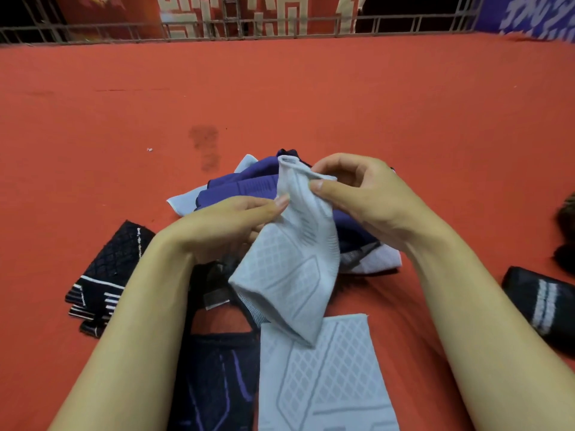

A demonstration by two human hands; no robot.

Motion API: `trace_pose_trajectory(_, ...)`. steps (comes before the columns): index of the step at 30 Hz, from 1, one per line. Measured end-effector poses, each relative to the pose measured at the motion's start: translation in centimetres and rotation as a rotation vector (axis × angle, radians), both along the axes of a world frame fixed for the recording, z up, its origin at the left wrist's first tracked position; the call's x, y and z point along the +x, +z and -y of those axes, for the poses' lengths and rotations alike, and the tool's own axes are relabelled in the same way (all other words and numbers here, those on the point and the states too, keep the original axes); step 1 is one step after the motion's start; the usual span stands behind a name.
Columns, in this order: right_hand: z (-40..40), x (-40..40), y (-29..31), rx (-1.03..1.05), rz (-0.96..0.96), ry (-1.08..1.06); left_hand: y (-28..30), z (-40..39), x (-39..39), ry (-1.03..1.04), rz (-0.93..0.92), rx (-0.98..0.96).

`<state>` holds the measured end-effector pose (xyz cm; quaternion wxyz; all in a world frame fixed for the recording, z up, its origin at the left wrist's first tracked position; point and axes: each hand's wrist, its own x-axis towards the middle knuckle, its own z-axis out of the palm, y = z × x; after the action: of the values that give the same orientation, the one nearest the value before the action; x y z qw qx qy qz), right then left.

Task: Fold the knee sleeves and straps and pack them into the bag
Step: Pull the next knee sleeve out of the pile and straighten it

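A light grey knee sleeve [289, 269] hangs in the air above the red surface, held by both hands. My left hand [227, 225] pinches its left edge near the top. My right hand [364, 197] pinches its top opening between thumb and fingers. A second light grey sleeve [323, 377] lies flat below it. A purple sleeve [245, 185] lies behind the hands on another pale grey piece [183, 202]. A dark navy sleeve with purple lines [217, 381] lies under my left forearm. No bag can be made out for certain.
A black sleeve with white stripes [109, 275] lies at the left. A rolled black piece with white stripes [541, 303] lies at the right, with a dark object [566, 231] beyond it. A metal railing [249, 29] runs along the far edge of the red surface [311, 98].
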<state>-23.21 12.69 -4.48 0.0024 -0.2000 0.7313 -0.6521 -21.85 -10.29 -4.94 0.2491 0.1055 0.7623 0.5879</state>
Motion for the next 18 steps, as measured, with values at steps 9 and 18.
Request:
trace_pose_trajectory(9, 0.2, 0.1, -0.1, 0.031, -0.095, -0.121, -1.0, -0.2, -0.8, 0.268, -0.001, 0.286)
trace_pose_trajectory(18, -0.4, -1.2, -2.4, 0.023, -0.175, -0.247, -2.1, -0.6, -1.1, 0.318, -0.031, 0.126)
